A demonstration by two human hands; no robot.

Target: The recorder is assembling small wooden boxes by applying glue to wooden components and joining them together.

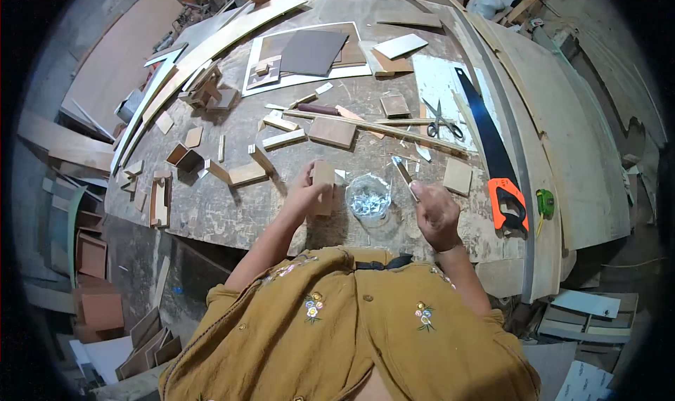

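Note:
My left hand is closed around a small rectangular wooden block, held on end over the near part of the workbench. In my right hand is a thin stick with a pale bluish-white tip, pointing away from me and up to the left. Between my hands stands a clear round glass bowl with whitish, shiny contents that I cannot make out. The stick's tip is outside the bowl, apart from the block. A small flat wooden square lies to the right of my right hand.
The worn workbench carries wood strips, several blocks and a U-shaped wooden piece. To the right are black scissors, a handsaw with an orange handle and a green tape measure. Dark panels lie farther back.

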